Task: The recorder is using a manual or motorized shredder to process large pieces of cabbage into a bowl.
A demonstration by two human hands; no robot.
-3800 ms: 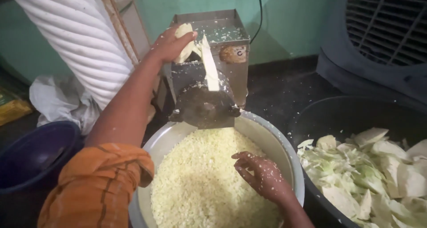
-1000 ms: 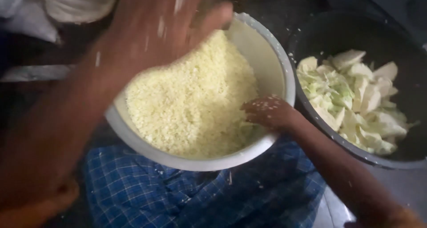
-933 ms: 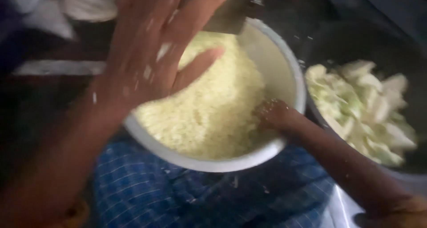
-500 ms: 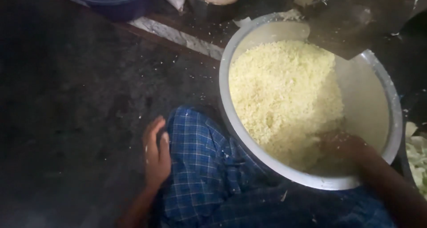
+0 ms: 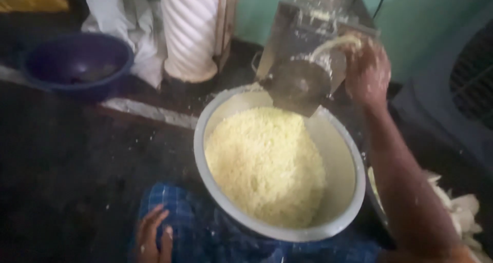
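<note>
**A:** Where's the right hand (image 5: pixel 367 70)?

**B:** Up at the metal shredding machine (image 5: pixel 313 52), on its right side by the top opening. Fingers curled loosely round a pale cabbage piece (image 5: pixel 339 41), which sits against the machine. Hand is dusted with shreds. Blurred, so how firm the grip is can't be told.

**A:** Left hand (image 5: pixel 153 237)?

**B:** Bottom edge of the view, resting flat on the blue checked cloth (image 5: pixel 205 227) over the person's leg. Fingers extended, slightly spread, holding nothing.

**A:** Bowl?

**B:** Large pale bowl (image 5: pixel 349 191) in the centre, directly below the machine's round dark outlet (image 5: pixel 298 86). Filled well up with shredded cabbage (image 5: pixel 264 163), heaped toward the left and middle; the right inner wall is bare. Near rim lies just beside the checked cloth.

**A:** Anything else around?

**B:** Cut cabbage chunks (image 5: pixel 462 211) at the right edge, behind the right forearm, container mostly hidden. Dark blue bowl (image 5: pixel 77 63) top left on the dark floor (image 5: pixel 61 155), well apart from both hands. White ribbed column (image 5: pixel 190 32) behind the pale bowl, white cloth (image 5: pixel 110 16) beside it. Grey fan housing (image 5: pixel 457 88) at far right.
</note>
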